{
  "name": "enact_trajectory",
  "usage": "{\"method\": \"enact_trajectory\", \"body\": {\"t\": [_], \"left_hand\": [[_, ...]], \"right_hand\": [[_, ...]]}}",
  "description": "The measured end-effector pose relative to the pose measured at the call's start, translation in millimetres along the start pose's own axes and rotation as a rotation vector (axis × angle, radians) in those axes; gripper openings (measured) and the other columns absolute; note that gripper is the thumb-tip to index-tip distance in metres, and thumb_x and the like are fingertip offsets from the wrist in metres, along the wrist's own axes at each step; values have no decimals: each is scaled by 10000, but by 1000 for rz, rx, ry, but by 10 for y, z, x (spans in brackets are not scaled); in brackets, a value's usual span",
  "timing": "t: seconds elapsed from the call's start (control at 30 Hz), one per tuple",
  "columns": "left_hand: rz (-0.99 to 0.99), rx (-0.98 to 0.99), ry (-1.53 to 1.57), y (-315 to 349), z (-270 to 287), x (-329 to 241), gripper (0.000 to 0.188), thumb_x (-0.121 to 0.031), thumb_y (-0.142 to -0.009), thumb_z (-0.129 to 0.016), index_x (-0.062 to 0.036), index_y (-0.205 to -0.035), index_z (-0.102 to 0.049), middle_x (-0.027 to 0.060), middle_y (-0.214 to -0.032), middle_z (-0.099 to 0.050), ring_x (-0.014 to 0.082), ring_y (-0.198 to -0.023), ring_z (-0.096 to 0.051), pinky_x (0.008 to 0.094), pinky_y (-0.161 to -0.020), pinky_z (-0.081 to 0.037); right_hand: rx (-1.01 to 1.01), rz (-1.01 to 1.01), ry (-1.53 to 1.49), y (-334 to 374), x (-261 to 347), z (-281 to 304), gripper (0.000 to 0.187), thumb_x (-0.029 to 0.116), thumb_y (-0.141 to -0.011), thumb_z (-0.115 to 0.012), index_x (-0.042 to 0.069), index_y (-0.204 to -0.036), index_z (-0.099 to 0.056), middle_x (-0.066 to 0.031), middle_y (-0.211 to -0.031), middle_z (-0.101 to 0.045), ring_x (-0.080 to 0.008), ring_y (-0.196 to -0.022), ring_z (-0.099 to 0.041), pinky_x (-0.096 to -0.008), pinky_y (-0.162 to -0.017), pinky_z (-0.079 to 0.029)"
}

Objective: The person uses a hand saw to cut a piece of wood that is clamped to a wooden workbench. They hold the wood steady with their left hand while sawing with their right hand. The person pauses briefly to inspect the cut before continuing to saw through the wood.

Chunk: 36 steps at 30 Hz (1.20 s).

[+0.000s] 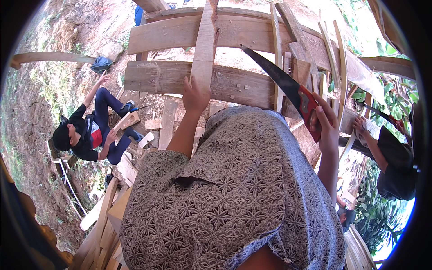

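Note:
A pale wooden board (204, 49) lies lengthwise away from me across two rough planks. My left hand (196, 96) grips its near end, with fingers on the top face. A thin line runs across the board just past those fingers. My right hand (326, 119) is closed around the red and black handle of a handsaw (281, 78). The saw's dark blade points up and to the left over the planks. Its tip is to the right of the board and apart from it.
The near plank (243, 85) and far plank (171, 33) form a bench. Wooden strips (330, 54) lean at its right. At left a seated person (90, 130) holds a wood piece; at right another person (391, 162) works near a second saw. Offcuts (153, 123) litter the ground.

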<state>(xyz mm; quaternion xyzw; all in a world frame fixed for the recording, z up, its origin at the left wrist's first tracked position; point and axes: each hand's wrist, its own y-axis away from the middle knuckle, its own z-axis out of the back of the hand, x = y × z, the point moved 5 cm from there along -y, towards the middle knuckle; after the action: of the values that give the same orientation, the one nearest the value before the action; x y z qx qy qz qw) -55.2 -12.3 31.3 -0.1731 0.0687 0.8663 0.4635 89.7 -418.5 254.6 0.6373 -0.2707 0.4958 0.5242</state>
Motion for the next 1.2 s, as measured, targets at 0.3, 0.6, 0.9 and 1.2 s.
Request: {"method": "enact_trajectory", "body": {"t": [0.3, 0.6, 0.9, 1.2], "left_hand": [[-491, 41, -573, -1079, 133, -381, 738, -294, -906, -701, -125, -1559, -400, 184, -1635, -315, 398, -1492, -334, 578, -1161, -354], [-1027, 658, -934, -1653, 19, -1100, 509, -455, -920, -713, -244, -1380, -658, 74, -1596, -450, 308, -1556, -257, 567, -1252, -232], [-1353, 778, -1222, -1917, -455, -1182, 462, -606, -817, -750, -261, -1124, -767, -42, -1256, -715, 207, -1366, -516, 559, -1244, -248], [-1337, 622, -810, -1726, 758, -1392, 403, -570, -878, -684, -179, -901, -780, 24, -953, -697, 227, -1078, -636, 482, -1035, -375]], "right_hand": [[23, 37, 51, 9, 70, -73, 432, 193, -1073, -566, 19, -1468, -557, 19, -728, -562, -40, -609, -526, -189, -568, -421], [-212, 8, -5, 163, -416, 73, 454, 297, -1057, -617, 5, -1404, -611, 15, -719, -622, -27, -601, -540, -203, -521, -382], [-369, -87, -232, 283, -940, 158, 451, 328, -1084, -567, -35, -1348, -619, -6, -714, -602, -66, -576, -539, -226, -522, -406], [-242, -44, -721, 259, -716, 229, 552, 166, -1063, -565, -8, -1551, -375, -78, -1080, -673, -131, -798, -602, -285, -728, -514]]}}
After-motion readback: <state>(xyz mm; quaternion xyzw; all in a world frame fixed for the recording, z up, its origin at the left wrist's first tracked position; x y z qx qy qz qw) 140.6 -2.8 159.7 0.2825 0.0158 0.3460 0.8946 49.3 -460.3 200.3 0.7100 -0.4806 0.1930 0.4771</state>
